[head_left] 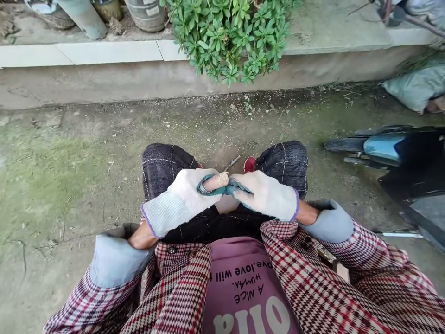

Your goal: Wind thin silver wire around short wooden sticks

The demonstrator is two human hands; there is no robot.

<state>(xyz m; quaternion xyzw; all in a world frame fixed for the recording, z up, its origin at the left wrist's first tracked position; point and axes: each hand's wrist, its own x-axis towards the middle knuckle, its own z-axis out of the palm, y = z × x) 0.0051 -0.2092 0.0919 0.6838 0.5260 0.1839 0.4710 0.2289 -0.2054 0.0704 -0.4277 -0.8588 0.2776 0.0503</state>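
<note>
My left hand (pixel 194 188), in a white work glove with a green palm, is closed around a short tan cylindrical piece (pixel 216 181). That piece has a rough, crumbly pale end pointing right; its exact kind is unclear. My right hand (pixel 262 192), gloved the same way, presses against the left fingertips beside the rough end. Its green-coated fingers are curled, and what they hold is hidden. Both hands meet above my lap, between my knees. Just beyond them, a thin grey rod (pixel 232 163) shows low down near my red shoe (pixel 249 164).
Ahead runs a low concrete ledge (pixel 104 83) with pots (pixel 146 14) and a leafy green plant (pixel 229 37) hanging over it. Small pale bits lie scattered on the dirt ground (pixel 194 120). To the right are a blue-and-black wheeled vehicle (pixel 382 144) and a pale sack (pixel 413 88).
</note>
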